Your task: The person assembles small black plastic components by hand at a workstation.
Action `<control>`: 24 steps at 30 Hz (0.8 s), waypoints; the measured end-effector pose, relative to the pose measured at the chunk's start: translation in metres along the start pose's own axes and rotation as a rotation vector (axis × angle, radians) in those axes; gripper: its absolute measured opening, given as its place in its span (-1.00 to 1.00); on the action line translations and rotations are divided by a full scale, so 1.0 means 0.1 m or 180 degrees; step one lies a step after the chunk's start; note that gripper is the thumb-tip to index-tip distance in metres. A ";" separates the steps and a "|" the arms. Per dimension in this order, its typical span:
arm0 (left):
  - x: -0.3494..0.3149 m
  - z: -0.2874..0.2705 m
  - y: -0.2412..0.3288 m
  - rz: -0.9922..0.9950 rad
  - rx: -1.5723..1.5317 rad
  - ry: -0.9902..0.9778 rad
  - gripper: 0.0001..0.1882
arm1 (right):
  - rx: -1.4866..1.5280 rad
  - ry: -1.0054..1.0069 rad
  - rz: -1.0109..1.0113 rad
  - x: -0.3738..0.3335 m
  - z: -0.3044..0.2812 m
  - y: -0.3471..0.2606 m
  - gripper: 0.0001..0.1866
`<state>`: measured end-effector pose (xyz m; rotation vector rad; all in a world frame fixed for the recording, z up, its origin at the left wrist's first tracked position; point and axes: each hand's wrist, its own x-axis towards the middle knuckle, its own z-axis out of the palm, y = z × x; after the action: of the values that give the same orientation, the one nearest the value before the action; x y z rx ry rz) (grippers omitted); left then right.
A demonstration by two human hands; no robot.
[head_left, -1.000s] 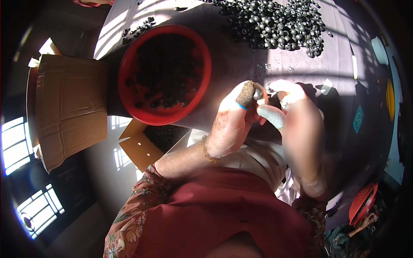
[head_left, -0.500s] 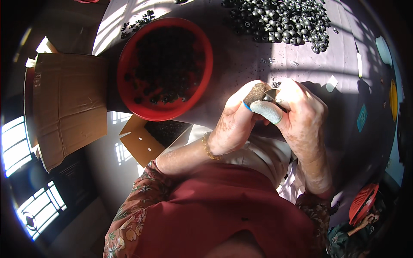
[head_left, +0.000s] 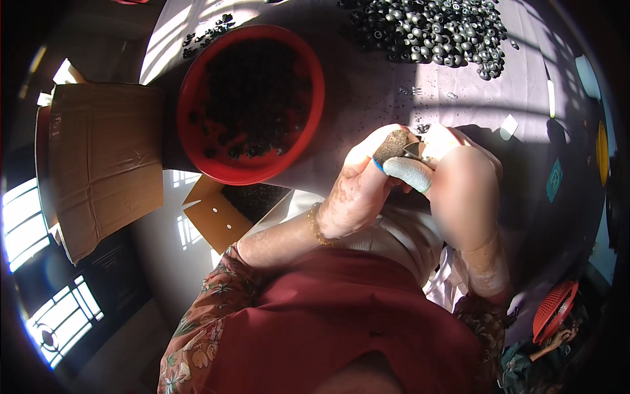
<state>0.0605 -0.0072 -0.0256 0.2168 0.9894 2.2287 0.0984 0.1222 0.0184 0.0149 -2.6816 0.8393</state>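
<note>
My left hand (head_left: 361,177), with a bracelet at the wrist and a brown, blue-edged thumb cover (head_left: 395,144), is closed on a small dark piece, mostly hidden by the thumbs. It seems to be of the same kind as the rounded parts in the pile. My right hand (head_left: 466,187) is closed against it, its thumb in a pale cover (head_left: 408,172). A small metal blade (head_left: 412,150) shows between the two thumbs, apparently gripped by the right hand. Both hands meet above the near side of the cloth-covered table (head_left: 367,92).
A big red basin (head_left: 317,98) of dark parts stands left of my hands. Beyond them lies a pile of dark, shiny rounded parts (head_left: 433,36). At left is a cardboard box (head_left: 108,157), with an open carton (head_left: 213,213) below the basin. A red strainer (head_left: 554,312) sits lower right.
My hands stay together in nearly the same place. The right hand has turned slightly, and the blade between the thumbs has shifted a little.
</note>
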 end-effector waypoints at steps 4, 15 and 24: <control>-0.02 0.02 0.00 0.0081 -0.0017 0.0025 -0.75 | -0.0073 0.0169 -0.0231 -0.01 0.02 -0.01 -0.61; 0.09 -0.08 0.05 -0.0032 -0.0782 -0.0831 -0.64 | 0.2036 0.0307 0.1018 -0.13 -0.01 0.12 -0.63; 0.06 0.07 0.08 -0.0432 -0.0831 -0.0205 -0.70 | 0.2294 0.0051 0.1115 -0.07 0.04 -0.04 -0.83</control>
<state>0.0546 -0.0036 -0.0158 0.1003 0.6506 2.1844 0.1047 0.1162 0.0154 -0.2945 -2.2457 1.8534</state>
